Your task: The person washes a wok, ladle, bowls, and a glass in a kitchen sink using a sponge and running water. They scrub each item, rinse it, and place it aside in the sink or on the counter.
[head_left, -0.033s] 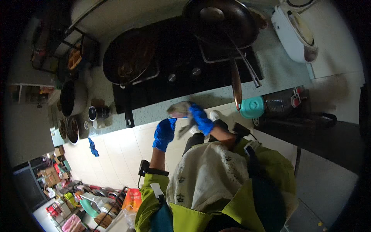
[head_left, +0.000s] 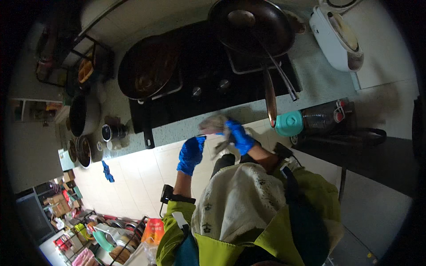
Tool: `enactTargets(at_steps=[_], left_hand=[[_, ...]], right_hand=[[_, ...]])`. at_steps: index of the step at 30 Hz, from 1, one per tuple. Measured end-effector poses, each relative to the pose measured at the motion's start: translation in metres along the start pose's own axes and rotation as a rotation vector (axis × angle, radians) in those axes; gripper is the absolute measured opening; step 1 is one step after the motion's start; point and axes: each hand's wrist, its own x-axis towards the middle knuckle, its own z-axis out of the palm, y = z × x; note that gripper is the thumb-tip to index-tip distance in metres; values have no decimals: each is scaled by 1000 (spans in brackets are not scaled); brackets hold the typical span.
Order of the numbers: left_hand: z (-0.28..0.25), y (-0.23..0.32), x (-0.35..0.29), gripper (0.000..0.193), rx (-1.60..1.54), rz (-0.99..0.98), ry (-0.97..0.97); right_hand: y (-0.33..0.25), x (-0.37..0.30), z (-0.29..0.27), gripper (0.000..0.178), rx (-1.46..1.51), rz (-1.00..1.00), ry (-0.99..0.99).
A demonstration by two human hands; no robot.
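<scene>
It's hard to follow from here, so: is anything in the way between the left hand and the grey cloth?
Nothing clearly visible stands in the way. The left hand is right beside the cloth, which the right hand holds; blur hides whether the left hand touches it.

1) Two pans (head_left: 153, 66) (head_left: 279, 33) on the stove (head_left: 199, 71)
2) Two round knobs (head_left: 196, 91) (head_left: 223, 85) near its front edge
3) One ladle (head_left: 242, 17) over the stove's right side
4) Two blue-gloved hands (head_left: 191, 156) (head_left: 241, 138) in front of the stove
5) One grey cloth (head_left: 213, 124), also before the stove
6) One white appliance (head_left: 332, 42) right of the stove
</scene>
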Motion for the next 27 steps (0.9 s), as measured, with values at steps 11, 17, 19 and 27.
enactTargets(at_steps=[11, 17, 19, 27], left_hand=[[37, 197, 201, 33, -1444, -11, -140], [6, 204, 203, 23, -1487, -575, -324], [0, 192, 193, 14, -1470, -661, -386], [-11, 213, 144, 19, -1525, -843, -284]], right_hand=[[-200, 27, -153, 52, -897, -766, 405], [-256, 56, -179, 49, -1667, -697, 406], [-285, 83, -189, 48, -1655, -624, 339], [-369, 207, -184, 46, -1770, -881, 136]])
